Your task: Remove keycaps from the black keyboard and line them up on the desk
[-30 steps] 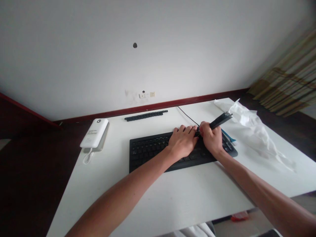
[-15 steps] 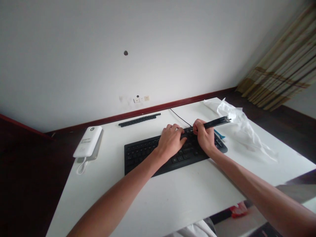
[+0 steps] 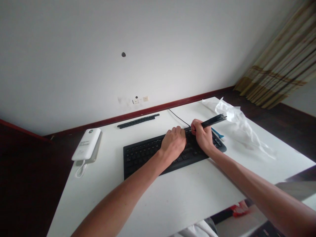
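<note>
A black keyboard point(image 3: 143, 154) lies on the white table, its middle partly covered by my hands. My left hand point(image 3: 174, 142) is on the upper middle of the keyboard, fingers curled down and pressed together; anything in them is hidden. Just to its right, my right hand point(image 3: 202, 134) is closed round a long black tool point(image 3: 214, 120), whose split-looking end points up and right. The tool's lower end is hidden by the hand at the keys. A blue tool point(image 3: 217, 133) lies behind the right wrist, by the keyboard's far right edge.
Rows of black keycaps point(image 3: 138, 121) lie near the table's back edge. A white power bank point(image 3: 87, 144) with a short cable is at left. A crumpled white plastic bag point(image 3: 237, 118) lies at right. A black cable point(image 3: 178, 116) runs back from the keyboard.
My left hand has shifted slightly right, and its fingers and thumb have curled in against the keyboard. My right hand keeps its grip on the black tool, almost in place. The view has shifted slightly.
</note>
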The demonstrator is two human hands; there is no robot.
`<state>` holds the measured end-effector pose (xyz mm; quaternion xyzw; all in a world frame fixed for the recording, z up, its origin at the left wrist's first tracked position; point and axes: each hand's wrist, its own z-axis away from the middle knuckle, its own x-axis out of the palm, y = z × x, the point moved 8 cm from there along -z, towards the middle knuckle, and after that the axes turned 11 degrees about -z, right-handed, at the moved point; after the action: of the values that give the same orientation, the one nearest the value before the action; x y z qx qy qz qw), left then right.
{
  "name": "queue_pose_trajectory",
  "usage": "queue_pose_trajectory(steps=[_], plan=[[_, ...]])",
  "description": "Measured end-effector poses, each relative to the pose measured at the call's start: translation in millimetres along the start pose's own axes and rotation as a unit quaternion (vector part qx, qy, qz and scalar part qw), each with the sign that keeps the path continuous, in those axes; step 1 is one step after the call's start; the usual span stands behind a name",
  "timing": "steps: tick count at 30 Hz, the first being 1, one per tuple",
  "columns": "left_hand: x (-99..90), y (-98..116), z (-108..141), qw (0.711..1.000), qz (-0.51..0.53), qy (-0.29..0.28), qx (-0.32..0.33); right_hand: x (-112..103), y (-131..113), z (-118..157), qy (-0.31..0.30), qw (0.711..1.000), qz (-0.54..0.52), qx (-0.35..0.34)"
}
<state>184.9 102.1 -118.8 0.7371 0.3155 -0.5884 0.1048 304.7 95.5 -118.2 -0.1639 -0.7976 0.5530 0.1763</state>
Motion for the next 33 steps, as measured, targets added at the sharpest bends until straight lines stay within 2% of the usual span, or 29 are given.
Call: queue_pose_trajectory(steps=[13, 22, 29, 33], plan=[[3.4, 2.4, -0.2, 1.0, -0.007, 0.025, 0.003, 3.1, -1.6, -1.2, -0.017, 1.0, 0.024, -0.008], [3.9, -0.7, -3.0, 1.0, 0.005, -0.007, 0.014, 3.0, -0.6, -0.7, -0.019, 1.0, 0.023, -0.001], [3.7, -0.5, -2.1, 1.0, 0.012, 0.001, 0.013, 2.2, 1.1, -1.8, -0.015, 1.0, 0.018, 0.004], [0.8, -6.6, -0.6, 0.999, 0.049, -0.009, 0.002, 0.1, 2.9, -0.8, -0.001, 1.0, 0.001, 0.013]])
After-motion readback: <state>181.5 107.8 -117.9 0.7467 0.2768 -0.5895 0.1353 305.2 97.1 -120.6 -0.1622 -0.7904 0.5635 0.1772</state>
